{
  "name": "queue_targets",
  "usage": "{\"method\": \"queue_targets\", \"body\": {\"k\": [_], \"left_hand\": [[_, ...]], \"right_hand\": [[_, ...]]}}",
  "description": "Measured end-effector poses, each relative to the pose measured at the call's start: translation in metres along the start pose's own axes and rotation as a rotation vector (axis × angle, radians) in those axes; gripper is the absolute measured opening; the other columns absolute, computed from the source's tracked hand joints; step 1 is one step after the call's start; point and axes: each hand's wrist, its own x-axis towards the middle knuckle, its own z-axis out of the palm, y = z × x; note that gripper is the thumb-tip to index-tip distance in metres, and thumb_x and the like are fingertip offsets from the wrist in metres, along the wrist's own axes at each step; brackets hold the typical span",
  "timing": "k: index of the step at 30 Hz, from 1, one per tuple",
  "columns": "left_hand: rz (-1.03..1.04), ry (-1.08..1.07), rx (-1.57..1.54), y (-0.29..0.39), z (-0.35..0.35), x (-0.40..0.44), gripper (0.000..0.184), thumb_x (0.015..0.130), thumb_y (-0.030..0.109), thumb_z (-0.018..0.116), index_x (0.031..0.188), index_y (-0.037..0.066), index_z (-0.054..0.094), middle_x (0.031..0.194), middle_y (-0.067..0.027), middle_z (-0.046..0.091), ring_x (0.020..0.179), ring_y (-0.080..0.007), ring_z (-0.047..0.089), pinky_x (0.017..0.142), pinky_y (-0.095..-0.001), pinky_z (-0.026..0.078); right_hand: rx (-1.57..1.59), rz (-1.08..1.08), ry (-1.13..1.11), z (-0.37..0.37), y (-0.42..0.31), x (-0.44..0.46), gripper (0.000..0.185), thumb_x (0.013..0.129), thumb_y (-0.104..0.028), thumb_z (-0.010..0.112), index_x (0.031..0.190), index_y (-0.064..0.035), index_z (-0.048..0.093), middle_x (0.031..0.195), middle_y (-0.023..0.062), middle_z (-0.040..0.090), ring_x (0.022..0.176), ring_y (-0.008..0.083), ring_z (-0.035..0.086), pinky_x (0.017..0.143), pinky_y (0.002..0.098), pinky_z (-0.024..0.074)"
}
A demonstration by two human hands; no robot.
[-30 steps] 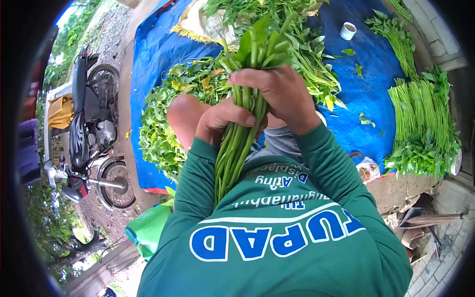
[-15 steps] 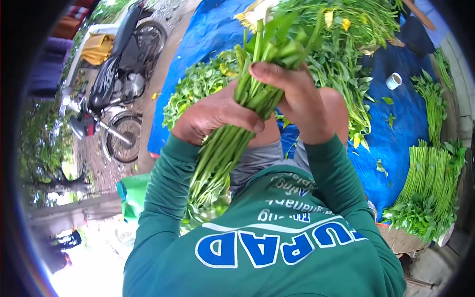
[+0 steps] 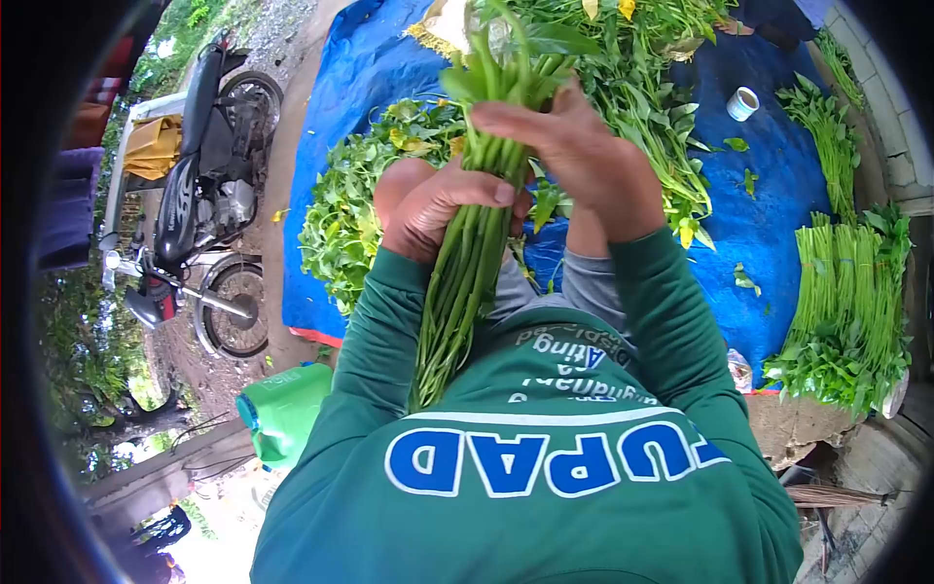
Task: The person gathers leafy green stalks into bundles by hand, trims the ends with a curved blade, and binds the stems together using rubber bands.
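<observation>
A bunch of water spinach (image 3: pixel 465 263), with long green stems and leaves at the far end, is held upright in front of my chest. My left hand (image 3: pixel 443 206) is wrapped around the middle of the stems, thumb across the front. Higher up, just below the leaves, my right hand (image 3: pixel 584 161) closes round the same bunch, its thumb lying over the stems. The fingers behind the bunch are mostly hidden. The lower stem ends hang close to my green shirt (image 3: pixel 545 409).
A blue tarp (image 3: pixel 744 209) lies under loose greens (image 3: pixel 341 219) and a pile (image 3: pixel 652 136) of stems. Tied bundles (image 3: pixel 842 292) sit at the right, near a white cup (image 3: pixel 742 104). At the left are a motorcycle (image 3: pixel 199 195) and a green bag (image 3: pixel 285 414).
The bunch has swung from slanted to more upright, and both hands have moved with it. My right thumb now lies further across the stems. The camera view has shifted slightly.
</observation>
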Motion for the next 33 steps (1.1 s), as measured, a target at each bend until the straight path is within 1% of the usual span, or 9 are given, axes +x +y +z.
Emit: {"method": "queue_targets", "body": {"k": [3, 7, 9, 11, 12, 14, 17, 27, 33], "left_hand": [[0.035, 0.083, -0.039, 0.005, -0.017, -0.002, 0.061, 0.079, 0.025, 0.083, 0.129, -0.005, 0.067, 0.091, -0.0152, 0.069, 0.080, -0.0267, 0.068, 0.075, -0.0403, 0.058], [0.030, 0.152, -0.045, -0.002, -0.029, 0.008, 0.055, 0.081, 0.023, 0.083, 0.127, -0.003, 0.068, 0.093, -0.0141, 0.070, 0.080, -0.0265, 0.068, 0.077, -0.0414, 0.059], [-0.002, 0.201, -0.035, -0.006, -0.027, 0.013, 0.053, 0.081, 0.023, 0.082, 0.126, -0.002, 0.068, 0.094, -0.0139, 0.070, 0.081, -0.0265, 0.069, 0.078, -0.0414, 0.059], [-0.029, 0.177, -0.003, -0.009, -0.031, 0.015, 0.052, 0.087, 0.032, 0.082, 0.127, 0.001, 0.069, 0.097, -0.0146, 0.072, 0.083, -0.0271, 0.070, 0.079, -0.0414, 0.059], [-0.036, 0.170, -0.023, -0.009, -0.033, 0.017, 0.053, 0.089, 0.035, 0.082, 0.127, 0.001, 0.069, 0.097, -0.0148, 0.072, 0.084, -0.0272, 0.071, 0.079, -0.0415, 0.059], [-0.031, 0.159, -0.041, -0.010, -0.036, 0.017, 0.057, 0.093, 0.047, 0.082, 0.126, 0.002, 0.071, 0.099, -0.0153, 0.073, 0.084, -0.0270, 0.071, 0.078, -0.0419, 0.060], [0.016, 0.258, -0.127, -0.011, -0.027, 0.016, 0.050, 0.090, 0.038, 0.087, 0.110, -0.005, 0.075, 0.092, -0.0178, 0.077, 0.077, -0.0277, 0.075, 0.071, -0.0406, 0.062], [0.027, 0.220, -0.079, -0.008, -0.042, 0.019, 0.046, 0.098, 0.043, 0.077, 0.118, 0.002, 0.073, 0.091, -0.0126, 0.077, 0.075, -0.0237, 0.075, 0.070, -0.0378, 0.062], [-0.027, 0.307, -0.044, -0.008, -0.046, 0.020, 0.044, 0.099, 0.041, 0.078, 0.117, 0.001, 0.073, 0.093, -0.0121, 0.077, 0.076, -0.0230, 0.075, 0.068, -0.0355, 0.062]], "right_hand": [[-0.089, 0.211, 0.258, -0.021, -0.039, -0.012, 0.027, 0.096, -0.027, 0.084, 0.103, -0.0016, 0.076, 0.092, 0.0036, 0.077, 0.078, 0.0160, 0.071, 0.068, 0.0317, 0.0582], [-0.449, 0.126, 0.146, -0.019, -0.038, -0.028, 0.042, 0.094, -0.041, 0.087, 0.104, -0.0011, 0.077, 0.090, 0.0035, 0.076, 0.072, 0.0131, 0.068, 0.063, 0.0290, 0.0551], [-0.693, 0.050, -0.005, -0.009, -0.034, -0.035, 0.035, 0.095, -0.033, 0.085, 0.101, 0.0020, 0.082, 0.092, 0.0080, 0.075, 0.075, 0.0134, 0.070, 0.062, 0.0312, 0.0561], [-0.339, 0.351, 0.112, 0.013, -0.045, -0.018, 0.036, 0.093, -0.032, 0.088, 0.094, 0.0034, 0.080, 0.078, 0.0051, 0.072, 0.064, 0.0096, 0.066, 0.054, 0.0283, 0.0524], [-0.178, 0.339, 0.086, 0.005, -0.024, -0.014, 0.035, 0.090, -0.032, 0.092, 0.093, 0.0011, 0.080, 0.065, 0.0018, 0.065, 0.056, 0.0074, 0.061, 0.050, 0.0252, 0.0492], [-0.143, 0.391, 0.063, 0.000, -0.013, -0.012, 0.036, 0.091, -0.032, 0.092, 0.092, 0.0010, 0.078, 0.069, 0.0023, 0.068, 0.059, 0.0072, 0.063, 0.051, 0.0247, 0.0498], [-0.075, 0.396, 0.033, 0.000, -0.017, -0.014, 0.036, 0.092, -0.032, 0.091, 0.094, 0.0011, 0.077, 0.073, 0.0026, 0.069, 0.062, 0.0071, 0.064, 0.053, 0.0243, 0.0504], [-0.304, 0.449, -0.056, -0.001, -0.041, -0.017, 0.023, 0.108, -0.023, 0.069, 0.116, -0.0018, 0.074, 0.086, -0.0002, 0.069, 0.075, 0.0073, 0.065, 0.064, 0.0248, 0.0532], [-0.290, 0.149, -0.085, 0.010, -0.042, -0.027, 0.028, 0.110, -0.016, 0.067, 0.130, 0.0027, 0.069, 0.094, 0.0041, 0.071, 0.079, 0.0095, 0.065, 0.068, 0.0275, 0.0555]]}}
